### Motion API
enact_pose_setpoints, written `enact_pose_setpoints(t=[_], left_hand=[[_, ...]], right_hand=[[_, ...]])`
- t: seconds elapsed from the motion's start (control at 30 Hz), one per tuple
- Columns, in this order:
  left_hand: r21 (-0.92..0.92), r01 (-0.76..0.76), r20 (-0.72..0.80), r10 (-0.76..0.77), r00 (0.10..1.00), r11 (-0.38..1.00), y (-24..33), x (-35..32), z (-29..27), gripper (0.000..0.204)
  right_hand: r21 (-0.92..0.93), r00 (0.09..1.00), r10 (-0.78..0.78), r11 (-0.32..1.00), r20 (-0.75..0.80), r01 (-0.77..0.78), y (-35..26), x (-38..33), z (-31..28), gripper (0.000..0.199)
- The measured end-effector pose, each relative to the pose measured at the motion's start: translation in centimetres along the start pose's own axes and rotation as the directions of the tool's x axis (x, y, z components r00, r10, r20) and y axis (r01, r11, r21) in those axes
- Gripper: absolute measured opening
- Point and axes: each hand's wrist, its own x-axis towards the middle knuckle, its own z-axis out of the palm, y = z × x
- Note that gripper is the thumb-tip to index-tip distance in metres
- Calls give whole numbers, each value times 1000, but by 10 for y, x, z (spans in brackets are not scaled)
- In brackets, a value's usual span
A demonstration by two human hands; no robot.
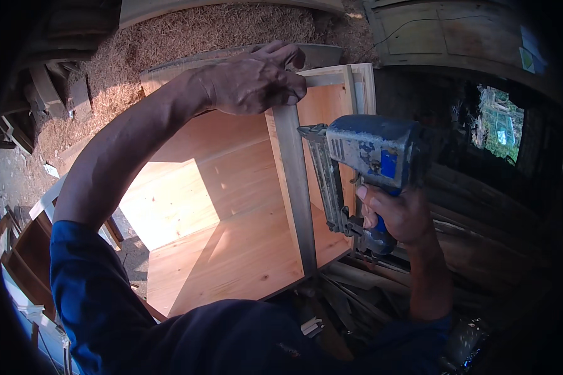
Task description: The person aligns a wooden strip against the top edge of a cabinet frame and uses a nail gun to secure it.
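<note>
My right hand is closed round the handle of a worn blue and grey nail gun. Its nose points left, close to the upper part of a greyish wooden rail. That rail runs across the open side of a pale wooden cabinet box. At the far end of the rail, my left hand bends its fingers over the wood and grips it. The fingertips are partly hidden. Sunlight falls on the boards inside the box.
Wood shavings cover the ground beyond the box. Stacked timber lies at the right, below a dark opening. A panelled wooden piece stands at the far right. Brown wooden furniture parts are at the left.
</note>
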Motion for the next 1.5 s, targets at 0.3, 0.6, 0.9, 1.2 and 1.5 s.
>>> enact_pose_setpoints(t=[0.3, 0.6, 0.9, 1.2, 1.5], left_hand=[[91, -9, 1, 9, 1000, 996, -1, 0, 0, 11], [44, -65, -33, 67, 997, 997, -3, 0, 1, 13], [41, -54, -21, 55, 998, 998, -3, 1, 1, 13], [43, -37, -14, 37, 999, 998, -2, 0, 0, 15], [122, -47, -11, 48, 999, 991, -4, 2, 3, 18]], right_hand=[[-139, 998, 29, 990, -56, -36, -8, -5, 10, 7], [-69, 996, 91, 993, -14, -92, -12, -2, 8, 6], [-93, 997, 66, 993, -37, -70, -14, -4, 11, 8], [1, 999, 44, 999, -22, -44, -12, -1, 10, 8], [-118, 992, 114, 986, -54, -120, -14, -6, 12, 6]])
